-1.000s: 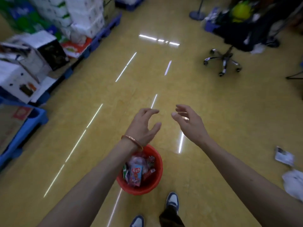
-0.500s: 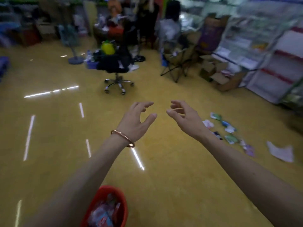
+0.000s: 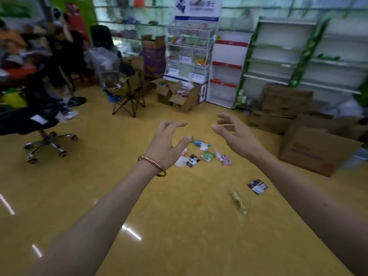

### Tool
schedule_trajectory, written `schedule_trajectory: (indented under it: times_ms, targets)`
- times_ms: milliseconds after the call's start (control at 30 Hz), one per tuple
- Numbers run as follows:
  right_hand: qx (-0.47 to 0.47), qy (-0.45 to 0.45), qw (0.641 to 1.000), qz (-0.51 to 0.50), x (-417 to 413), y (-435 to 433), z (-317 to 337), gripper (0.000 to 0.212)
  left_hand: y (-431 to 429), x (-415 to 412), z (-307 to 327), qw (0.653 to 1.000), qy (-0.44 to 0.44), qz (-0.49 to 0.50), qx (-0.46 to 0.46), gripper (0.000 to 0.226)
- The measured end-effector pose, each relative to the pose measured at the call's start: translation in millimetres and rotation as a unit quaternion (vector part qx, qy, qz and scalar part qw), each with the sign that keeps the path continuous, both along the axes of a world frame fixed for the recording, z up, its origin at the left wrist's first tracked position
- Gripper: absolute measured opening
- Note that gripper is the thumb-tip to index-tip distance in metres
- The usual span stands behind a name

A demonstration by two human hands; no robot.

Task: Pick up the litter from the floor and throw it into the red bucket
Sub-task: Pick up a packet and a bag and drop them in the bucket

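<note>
Loosely curved, the fingers [image 3: 175, 124] of the left hand [image 3: 165, 144] close on nothing, and the right hand [image 3: 237, 138] is just as relaxed and empty. A copper bracelet [image 3: 152, 163] sits on the left wrist, and both bare arms reach forward at chest height. Beyond the hands, a scatter of small wrappers [image 3: 203, 154] lies on the yellow floor [image 3: 179, 226]. A dark packet [image 3: 257, 186] and a green wrapper [image 3: 239, 203] lie apart from it, nearer and to the right. The red bucket is out of view. I judge this to be the approach to another pickup. Next comes stepping closer, stooping, and pinching thin, flat wrappers off a glossy surface, then locating the bucket.
</note>
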State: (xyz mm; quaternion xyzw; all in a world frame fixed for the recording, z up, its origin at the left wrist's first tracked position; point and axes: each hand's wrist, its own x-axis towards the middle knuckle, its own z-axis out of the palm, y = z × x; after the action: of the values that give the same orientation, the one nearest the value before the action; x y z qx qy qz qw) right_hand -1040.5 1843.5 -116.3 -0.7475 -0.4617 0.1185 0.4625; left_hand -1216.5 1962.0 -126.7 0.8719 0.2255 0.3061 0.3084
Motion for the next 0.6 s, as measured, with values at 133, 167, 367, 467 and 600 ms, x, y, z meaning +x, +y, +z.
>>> schedule_trajectory:
  times_ms: [133,167,367,467,600]
  targets:
    - [0.005,0.002,1.0,-0.029,58,-50,6,0.053,-36,63,2,0.999,0.009,-0.033,0.009,0.035]
    - [0.004,0.0,0.999,-0.037,72,-62,6,0.054,-43,78,2,0.999,0.013,-0.036,0.01,0.035]
    - [-0.041,-0.014,0.998,-0.053,153,-125,-7,0.058,-84,161,-4,0.998,0.023,-0.054,0.02,0.037]
    - [-0.058,-0.016,0.997,-0.057,184,-142,-15,0.059,-89,184,-10,0.999,0.025,-0.038,0.021,0.037]
    - [-0.061,0.0,0.997,-0.045,213,-142,-25,0.058,-86,201,-16,0.999,0.043,-0.008,0.019,0.037]
